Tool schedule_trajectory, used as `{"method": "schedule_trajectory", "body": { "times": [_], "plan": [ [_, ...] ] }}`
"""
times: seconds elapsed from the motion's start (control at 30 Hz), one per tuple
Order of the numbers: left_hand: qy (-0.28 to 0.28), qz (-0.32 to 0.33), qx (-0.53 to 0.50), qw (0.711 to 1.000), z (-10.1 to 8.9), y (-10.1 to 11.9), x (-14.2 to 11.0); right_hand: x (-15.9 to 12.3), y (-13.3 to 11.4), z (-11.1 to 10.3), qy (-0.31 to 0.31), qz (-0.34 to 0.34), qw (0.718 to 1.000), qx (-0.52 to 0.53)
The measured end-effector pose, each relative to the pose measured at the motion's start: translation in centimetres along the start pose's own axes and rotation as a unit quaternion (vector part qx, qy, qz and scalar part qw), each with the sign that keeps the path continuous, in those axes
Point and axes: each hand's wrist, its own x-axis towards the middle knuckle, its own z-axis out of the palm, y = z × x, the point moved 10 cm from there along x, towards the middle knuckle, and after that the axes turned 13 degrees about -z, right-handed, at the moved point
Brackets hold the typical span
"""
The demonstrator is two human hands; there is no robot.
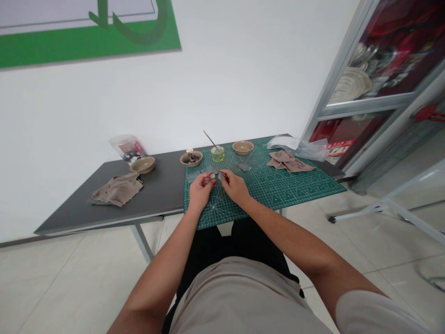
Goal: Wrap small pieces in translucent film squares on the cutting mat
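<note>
Left hand [200,190] pinches a small white piece [213,176]; right hand [236,188] pinches a dark item [224,175], too small to identify; both above a green cutting mat [278,186].

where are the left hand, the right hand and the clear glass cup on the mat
left hand [201,186]: head view, middle of the hand
right hand [237,188]: head view, middle of the hand
clear glass cup [218,157]: head view, front wall

Green mat [259,182], white grid and triangles; grey pieces [244,166]; brown cloths [116,189]; tan bowls [243,147]; yellow-green glass [218,155]; dark grey table [165,188].
</note>
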Motion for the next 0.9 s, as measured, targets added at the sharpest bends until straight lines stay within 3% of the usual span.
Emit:
{"method": "schedule_trajectory", "body": {
  "times": [0.17,0.43,0.67,0.9],
  "plan": [
    [0.024,-0.021,0.061,0.998,-0.2,0.1,-0.3,0.0,-0.8,0.3,-0.011,-0.035,0.999,0.006],
    [0.054,0.026,0.195,0.979,0.0,1.9,-1.1,-0.3,-2.6,1.8,-0.094,-0.103,0.99,-0.03],
    [0.078,0.021,0.21,0.974,-0.3,1.9,-1.3,-0.4,-2.9,2.3,-0.117,-0.109,0.986,-0.052],
    [0.076,0.021,0.196,0.977,-0.5,1.9,-1.5,-0.3,-2.6,2.0,-0.098,-0.1,0.99,-0.034]
  ]
}}
